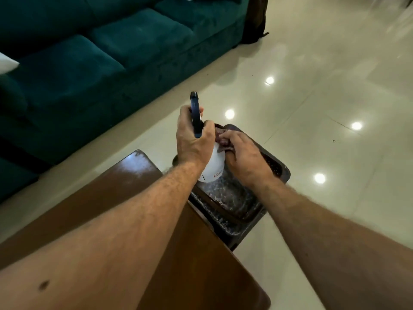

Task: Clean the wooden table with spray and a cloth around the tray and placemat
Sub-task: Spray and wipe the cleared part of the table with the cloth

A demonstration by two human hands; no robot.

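My left hand [193, 139] grips the neck of a white spray bottle [213, 167] with a dark blue trigger head [196, 115], held upright above the far right side of the wooden table [107, 198]. My right hand [244, 157] is closed on a dark reddish cloth [223, 142], pressed against the bottle's right side. Both hands hover over a dark bin [237, 204] with a plastic liner, standing just beyond the table's right edge. No tray or placemat is in view.
A teal sofa [100, 59] runs along the left and back, with a white cushion [6, 63] at its left edge. Glossy cream floor tiles [324, 97] spread to the right. A dark object [254, 21] stands by the sofa's far end.
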